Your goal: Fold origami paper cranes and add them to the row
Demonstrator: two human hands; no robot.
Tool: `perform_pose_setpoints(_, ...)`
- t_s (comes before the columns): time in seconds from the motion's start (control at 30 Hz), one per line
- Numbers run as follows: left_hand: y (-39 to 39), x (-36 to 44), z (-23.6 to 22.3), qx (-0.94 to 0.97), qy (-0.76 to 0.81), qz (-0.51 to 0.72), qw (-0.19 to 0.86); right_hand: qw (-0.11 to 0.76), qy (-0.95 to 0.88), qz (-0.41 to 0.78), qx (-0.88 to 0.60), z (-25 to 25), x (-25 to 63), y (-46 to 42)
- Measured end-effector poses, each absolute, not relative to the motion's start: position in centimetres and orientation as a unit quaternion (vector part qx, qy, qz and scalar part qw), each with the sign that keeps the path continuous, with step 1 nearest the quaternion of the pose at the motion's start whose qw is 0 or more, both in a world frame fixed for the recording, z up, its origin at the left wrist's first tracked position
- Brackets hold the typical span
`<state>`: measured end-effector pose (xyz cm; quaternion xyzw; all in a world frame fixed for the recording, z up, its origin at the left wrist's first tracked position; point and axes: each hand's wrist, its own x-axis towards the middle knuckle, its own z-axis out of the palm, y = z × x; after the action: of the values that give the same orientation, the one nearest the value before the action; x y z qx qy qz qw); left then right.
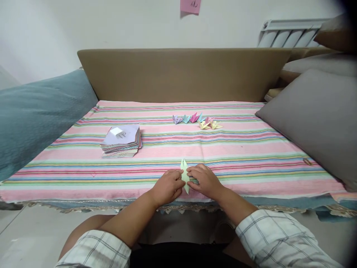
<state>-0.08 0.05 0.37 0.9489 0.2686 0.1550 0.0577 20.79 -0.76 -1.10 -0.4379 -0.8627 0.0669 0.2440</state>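
A narrow pale green folded paper (185, 178) lies on the striped cloth near its front edge. It is long and pointed, with a slit between two tips at the far end. My left hand (169, 187) has its thumb and fingers closed on the paper's left side. From the other side, my right hand (205, 181) holds the right edge with thumb and fingertips. Farther back stands a group of small paper cranes in purple, teal, pink and yellow, among them a yellow crane (215, 125).
On the left, a stack of square paper (121, 143) carries a white plug adapter (117, 132). The striped cloth (167, 143) covers a seat with a brown backrest (181, 74). A grey cushion (312, 119) leans on the right, near a small brownish object (307, 161).
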Motion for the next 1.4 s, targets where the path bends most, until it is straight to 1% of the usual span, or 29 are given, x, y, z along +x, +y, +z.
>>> perform_pose_setpoints(0.27, -0.1, -0.8, 0.6, 0.961, 0.226, 0.145, 0.060, 0.229, -0.865, 0.070, -0.441, -1.4, 20.9, -0.9)
perform_pose_setpoints(0.47, -0.1, 0.0, 1.3, 0.956, 0.251, 0.134, 0.075, 0.235, -0.868, 0.029, -0.437, -1.4, 20.6, -1.3)
perform_pose_setpoints(0.67, 0.1, 0.7, 2.3, 0.952, 0.266, 0.111, 0.101, 0.223, -0.869, -0.031, -0.441, -1.4, 20.0, -1.1)
perform_pose_setpoints(0.8, 0.3, 0.7, 2.1, 0.942, 0.292, 0.101, 0.131, 0.209, -0.867, -0.015, -0.452, -1.5, 19.9, -1.0)
perform_pose_setpoints(1.0, 0.6, 0.7, 2.0, 0.933, 0.309, 0.095, 0.161, 0.211, -0.855, 0.036, -0.472, -1.2, 19.8, -0.7)
perform_pose_setpoints(1.13, 0.7, 0.5, 2.0, 0.931, 0.308, 0.129, 0.151, 0.217, -0.851, 0.041, -0.476, -0.9, 19.7, -0.7)
perform_pose_setpoints(1.3, 1.2, 1.0, 0.7, 0.890, 0.379, 0.220, 0.124, 0.226, -0.853, 0.026, -0.470, -0.9, 19.6, -0.6)
perform_pose_setpoints(1.4, 1.5, 1.3, 0.2, 0.894, 0.392, 0.203, 0.081, 0.239, -0.850, 0.034, -0.467, -1.1, 19.7, -0.3)
